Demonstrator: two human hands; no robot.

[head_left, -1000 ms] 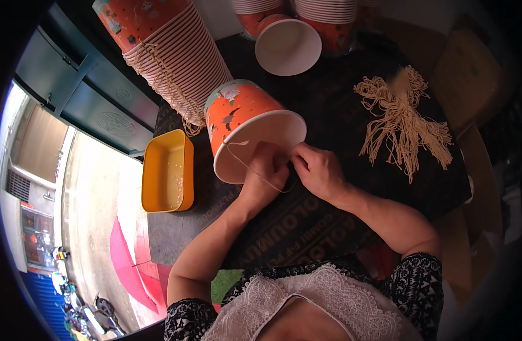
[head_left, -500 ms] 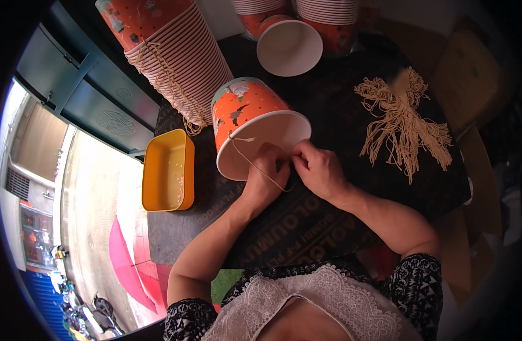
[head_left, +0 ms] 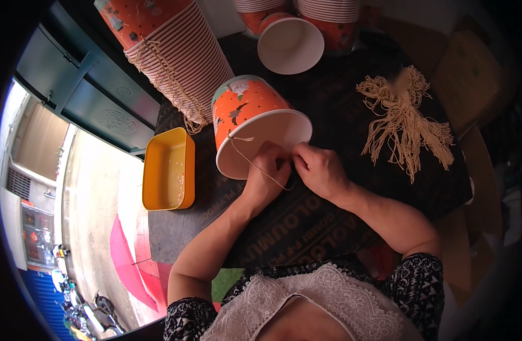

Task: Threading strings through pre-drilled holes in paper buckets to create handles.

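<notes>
An orange paper bucket (head_left: 249,108) with printed figures lies tipped on the table, its white mouth toward me. A thin beige cord (head_left: 242,152) is knotted at the left of its rim. From there it loops over my left hand (head_left: 267,170) toward my right fingers. My left hand is closed, its curled fingers inside the mouth near the right rim; what they pinch is hidden. My right hand (head_left: 322,169) is closed too, pinching at the outside of that rim where the cord leads. Both sets of fingertips nearly meet there.
Left stands a tall stack of similar buckets (head_left: 181,57) with cords hanging. A yellow tub (head_left: 149,176) holds small white bits. A bundle of beige cords (head_left: 406,125) lies right on the dark table (head_left: 215,238). Another bucket (head_left: 291,46) and more stacks (head_left: 328,14) stand at the back.
Almost nothing differs. My hands stay at the right side of the bucket's rim, and the whole view has shifted very slightly.
</notes>
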